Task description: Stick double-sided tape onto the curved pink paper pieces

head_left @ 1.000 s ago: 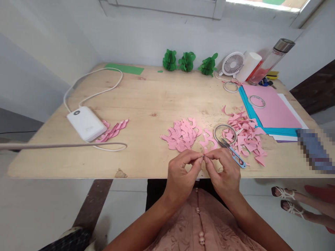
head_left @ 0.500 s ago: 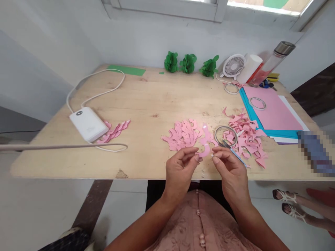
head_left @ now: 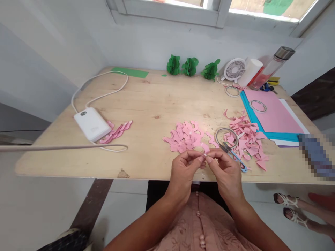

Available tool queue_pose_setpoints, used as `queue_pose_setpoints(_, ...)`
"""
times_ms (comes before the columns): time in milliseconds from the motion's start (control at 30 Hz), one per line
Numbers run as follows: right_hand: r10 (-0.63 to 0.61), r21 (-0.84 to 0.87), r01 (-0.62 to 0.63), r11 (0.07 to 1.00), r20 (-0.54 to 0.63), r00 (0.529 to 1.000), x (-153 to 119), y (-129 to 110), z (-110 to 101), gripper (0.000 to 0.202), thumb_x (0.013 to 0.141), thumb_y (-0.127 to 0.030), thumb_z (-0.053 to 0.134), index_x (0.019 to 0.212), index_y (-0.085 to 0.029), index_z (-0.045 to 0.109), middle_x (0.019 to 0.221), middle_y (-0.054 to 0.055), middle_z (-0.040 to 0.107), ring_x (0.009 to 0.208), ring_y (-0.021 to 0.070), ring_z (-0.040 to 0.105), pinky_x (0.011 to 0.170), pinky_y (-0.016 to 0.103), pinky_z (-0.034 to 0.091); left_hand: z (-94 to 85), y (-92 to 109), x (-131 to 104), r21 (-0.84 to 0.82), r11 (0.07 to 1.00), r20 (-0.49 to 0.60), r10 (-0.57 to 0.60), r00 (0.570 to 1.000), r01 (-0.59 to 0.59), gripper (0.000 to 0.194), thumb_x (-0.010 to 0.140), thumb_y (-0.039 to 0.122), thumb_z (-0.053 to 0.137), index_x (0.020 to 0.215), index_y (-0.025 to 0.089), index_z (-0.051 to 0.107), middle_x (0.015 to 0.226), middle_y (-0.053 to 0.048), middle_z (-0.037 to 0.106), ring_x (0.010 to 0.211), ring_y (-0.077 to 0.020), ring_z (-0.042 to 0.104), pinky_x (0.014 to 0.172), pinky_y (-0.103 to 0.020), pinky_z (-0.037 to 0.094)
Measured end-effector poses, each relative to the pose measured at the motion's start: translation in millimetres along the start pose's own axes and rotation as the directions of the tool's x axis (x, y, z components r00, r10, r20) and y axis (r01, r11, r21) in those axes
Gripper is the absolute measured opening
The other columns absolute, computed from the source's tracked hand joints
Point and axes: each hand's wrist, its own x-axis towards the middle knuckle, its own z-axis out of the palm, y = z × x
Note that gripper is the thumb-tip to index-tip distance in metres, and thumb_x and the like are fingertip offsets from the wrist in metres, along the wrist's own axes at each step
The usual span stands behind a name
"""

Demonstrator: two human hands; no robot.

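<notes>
My left hand [head_left: 182, 173] pinches a curved pink paper piece [head_left: 206, 148] just above the table's front edge. With thumb and forefinger closed, my right hand [head_left: 227, 171] meets the left at the paper's end. A tiny white bit of tape [head_left: 205, 155] shows between the fingertips, against the paper. Just beyond the hands lies a pile of curved pink cut-outs [head_left: 180, 136], a few with whitish tape bits. Right of it, a roll of thin tape [head_left: 227, 130] lies flat, partly over pink scraps [head_left: 247, 137]. Blue-handled scissors [head_left: 243, 168] rest beside my right hand.
A white power bank [head_left: 92, 124] with a cable lies at left, beside joined pink strips [head_left: 119, 131]. Green paper ornaments [head_left: 190, 67], a small fan [head_left: 235, 69] and a glass bottle [head_left: 272, 66] stand along the back. Coloured sheets [head_left: 277, 118] lie right. Another person's feet [head_left: 288, 200] show below.
My right hand has moved left with the bit of tape, up to the pink paper piece in my left hand. The hands were apart and are now together. The view has shifted slightly.
</notes>
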Motion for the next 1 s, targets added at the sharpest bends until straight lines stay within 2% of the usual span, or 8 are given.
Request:
queue_pose_setpoints(100,0.02,-0.005,-0.02,1.0,0.002,1.0,0.4,1.3,-1.5,0.004,0.08,-0.022,0.062,0.077,-0.02,0.064,0.08,0.002,0.064,0.078,0.0174,0.059,0.074,0.032,0.046,-1.6,4.4,1.4,0.098,0.994,0.0,0.049,0.999,-0.049,0.009,0.067,0.018,0.072,0.074,0.014,0.068,0.066,0.001,0.065,0.06,-0.009,0.057,0.067,-0.024,0.05)
queue_pose_setpoints(200,0.046,0.019,-0.045,0.999,-0.038,0.998,0.6,3.0,-0.3,0.003,0.078,-0.021,0.063,0.076,-0.02,0.065,0.077,0.001,0.066,0.076,0.0166,0.06,0.072,0.03,0.047,-2.1,5.8,1.8,0.114,0.991,-0.004,0.069,0.998,-0.068,0.014,0.067,0.017,0.072,0.08,0.014,0.068,0.066,0.002,0.065,0.06,-0.0088,0.057,0.067,-0.023,0.049)
queue_pose_setpoints(300,0.077,0.092,-0.069,0.993,-0.088,0.993,0.8,4.4,3.1,0.002,0.077,-0.021,0.065,0.076,-0.02,0.066,0.073,0.001,0.066,0.071,0.016,0.06,0.067,0.028,0.048,-2.1,2.7,0.7,0.07,0.997,0.002,0.032,0.999,-0.032,0.016,0.066,0.016,0.072,0.081,0.014,0.066,0.063,0.002,0.064,0.058,-0.0089,0.057,0.063,-0.023,0.049)
queue_pose_setpoints(433,0.131,0.163,-0.113,0.98,-0.104,0.986,0.7,3.8,5.9,0.003,0.075,-0.023,0.066,0.075,-0.02,0.065,0.07,0.0,0.065,0.068,0.0153,0.059,0.066,0.028,0.047,-2.1,-1.4,0.7,0.054,0.999,-0.005,-0.006,1.0,0.007,0.008,0.069,0.017,0.07,0.073,0.012,0.065,0.063,-0.001,0.066,0.057,-0.0092,0.057,0.061,-0.022,0.048)
queue_pose_setpoints(567,0.157,0.143,-0.149,0.979,-0.05,0.986,0.7,2.7,2.8,0.003,0.077,-0.022,0.064,0.074,-0.021,0.065,0.072,0.0,0.065,0.071,0.0153,0.058,0.069,0.028,0.045,-3.4,1.2,4.4,0.092,0.996,0.006,0.011,1.0,-0.011,0.007,0.069,0.02,0.069,0.071,0.013,0.066,0.064,-0.001,0.067,0.058,-0.0101,0.058,0.06,-0.022,0.048)
queue_pose_setpoints(767,0.11,0.038,-0.113,0.993,0.077,0.991,3.6,4.2,-5.8,0.004,0.078,-0.021,0.062,0.076,-0.022,0.065,0.084,0.003,0.065,0.085,0.0187,0.058,0.08,0.033,0.042,-11.6,5.9,10.0,0.331,0.94,0.119,0.05,0.992,-0.088,0.009,0.069,0.023,0.068,0.068,0.014,0.068,0.066,-0.001,0.067,0.061,-0.0116,0.057,0.06,-0.023,0.046)
queue_pose_setpoints(867,0.111,0.011,-0.114,0.993,0.137,0.984,5.0,5.7,-7.6,0.004,0.078,-0.021,0.062,0.075,-0.022,0.065,0.083,0.003,0.064,0.085,0.0195,0.057,0.08,0.034,0.042,-15.2,5.7,11.0,0.381,0.919,0.14,0.051,0.989,-0.102,0.008,0.071,0.023,0.066,0.071,0.015,0.068,0.068,-0.002,0.067,0.063,-0.0123,0.058,0.06,-0.023,0.047)
queue_pose_setpoints(1000,0.136,-0.017,-0.135,0.991,0.148,0.98,4.7,7.4,-7.8,0.003,0.078,-0.022,0.062,0.075,-0.021,0.064,0.079,0.002,0.063,0.082,0.0189,0.056,0.077,0.032,0.042,-16.9,6.2,11.6,0.41,0.905,0.163,0.046,0.986,-0.11,0.007,0.071,0.022,0.066,0.069,0.015,0.067,0.064,0.0,0.064,0.059,-0.0112,0.055,0.058,-0.023,0.046)
